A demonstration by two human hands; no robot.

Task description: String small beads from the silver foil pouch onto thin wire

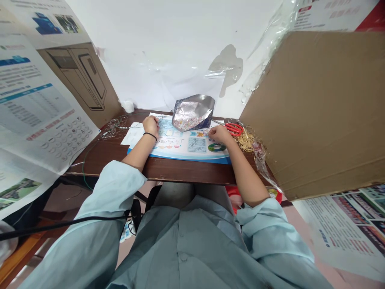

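My left hand, with a black band at its wrist, is closed above the left part of a printed sheet. A thin strand runs near its fingers; what they pinch is too small to make out. My right hand is closed over the sheet's right part, its fingertips pressed together on something too small to see. Between and behind the hands stands an open silver foil pouch with small pale and pink beads in it. Red-handled scissors lie just right of my right hand.
A heap of thin golden sticks and crumpled clear plastic are at the right. Tangled thread lies on the brown table at the left. Cardboard panels flank the table, and a white wall rises behind.
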